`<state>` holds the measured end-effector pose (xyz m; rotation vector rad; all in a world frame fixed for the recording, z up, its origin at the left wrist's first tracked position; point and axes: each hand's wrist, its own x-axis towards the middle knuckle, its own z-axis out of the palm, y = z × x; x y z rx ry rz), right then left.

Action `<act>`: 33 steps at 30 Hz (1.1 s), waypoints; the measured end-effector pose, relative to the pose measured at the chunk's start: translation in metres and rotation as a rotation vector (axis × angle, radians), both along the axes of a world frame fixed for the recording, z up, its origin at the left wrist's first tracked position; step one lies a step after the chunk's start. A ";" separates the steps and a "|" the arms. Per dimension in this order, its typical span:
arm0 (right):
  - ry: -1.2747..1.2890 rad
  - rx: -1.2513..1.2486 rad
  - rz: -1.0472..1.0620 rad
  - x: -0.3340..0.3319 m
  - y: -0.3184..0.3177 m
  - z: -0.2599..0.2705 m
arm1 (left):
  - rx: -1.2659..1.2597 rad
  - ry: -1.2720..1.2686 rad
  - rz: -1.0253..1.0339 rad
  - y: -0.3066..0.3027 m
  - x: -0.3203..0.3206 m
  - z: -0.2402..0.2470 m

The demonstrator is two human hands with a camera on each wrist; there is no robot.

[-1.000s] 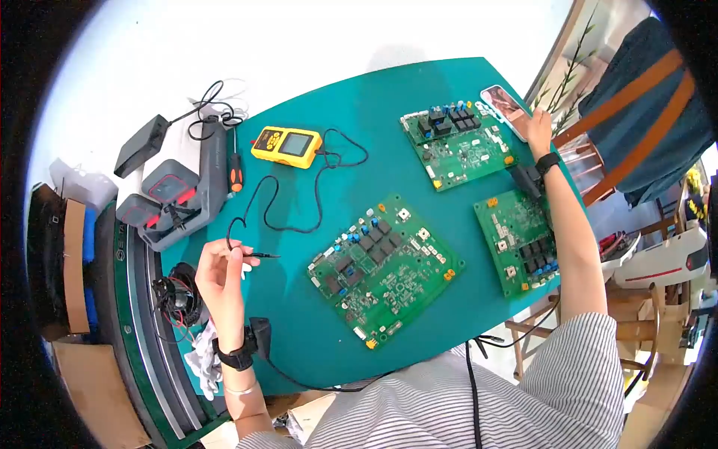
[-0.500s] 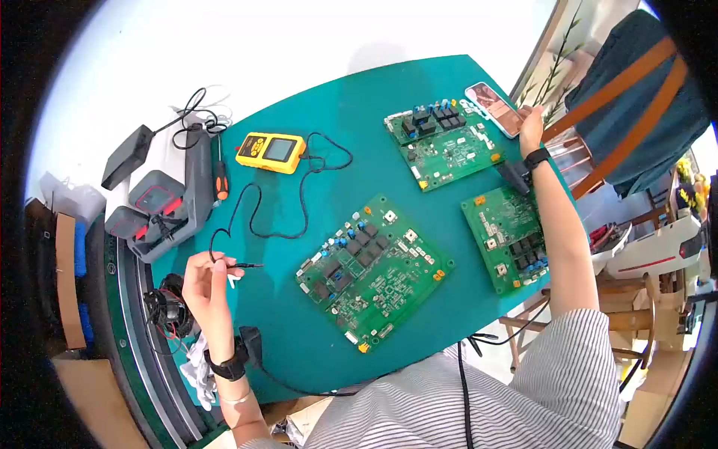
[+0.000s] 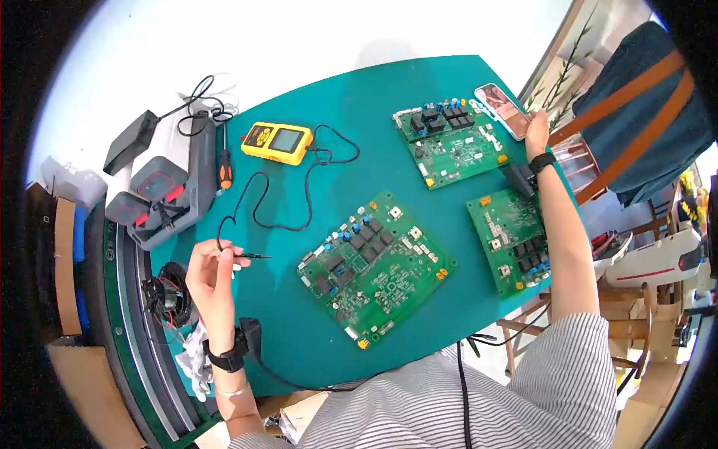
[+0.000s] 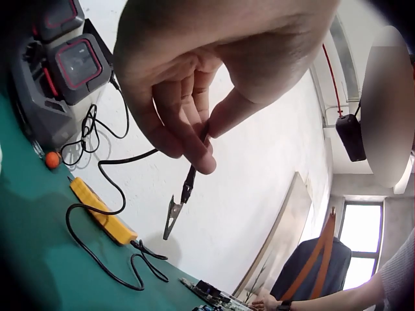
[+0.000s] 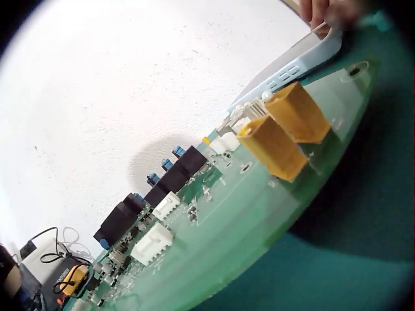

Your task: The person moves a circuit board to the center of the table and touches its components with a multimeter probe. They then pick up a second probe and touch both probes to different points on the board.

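Observation:
Between thumb and fingers, my left hand [image 3: 212, 280] pinches a black-sleeved alligator clip [image 4: 174, 217]. Its metal jaws point away from the fingertips, toward the near-left edge of the large circuit board [image 3: 378, 273]. The clip's black lead [image 4: 111, 175] runs in loops to a yellow handheld meter [image 3: 277, 142] at the back of the table. At the far right, my right hand [image 3: 537, 136] grips the near end of a phone [image 3: 501, 111] in a pale case. The right wrist view shows fingers [image 5: 314, 11] over that end; the rest of the hand is cut off there.
A second circuit board [image 3: 456, 150] sits beside the phone, a third [image 3: 512, 239] under the right forearm. An orange-handled screwdriver [image 3: 225, 172] and grey equipment [image 3: 168, 187] stand at the left. A wire coil [image 3: 170, 295] and white gloves [image 3: 196, 363] lie near the left wrist.
The head view shifts slightly left, then partly back. My left hand keeps the clip at nearly the same spot over the table, and my right hand stays at the phone.

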<state>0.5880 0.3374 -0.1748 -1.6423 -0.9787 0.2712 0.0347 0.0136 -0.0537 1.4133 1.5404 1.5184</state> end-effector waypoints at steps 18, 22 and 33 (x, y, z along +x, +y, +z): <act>-0.686 -0.429 0.169 -0.034 -0.024 0.032 | -0.004 0.087 -0.039 -0.016 0.015 0.004; -0.761 -0.318 0.082 -0.039 -0.026 0.026 | -0.010 0.079 -0.024 -0.026 0.021 0.002; -0.728 -0.411 0.138 -0.033 -0.016 0.029 | 0.052 0.015 0.098 -0.031 0.040 -0.024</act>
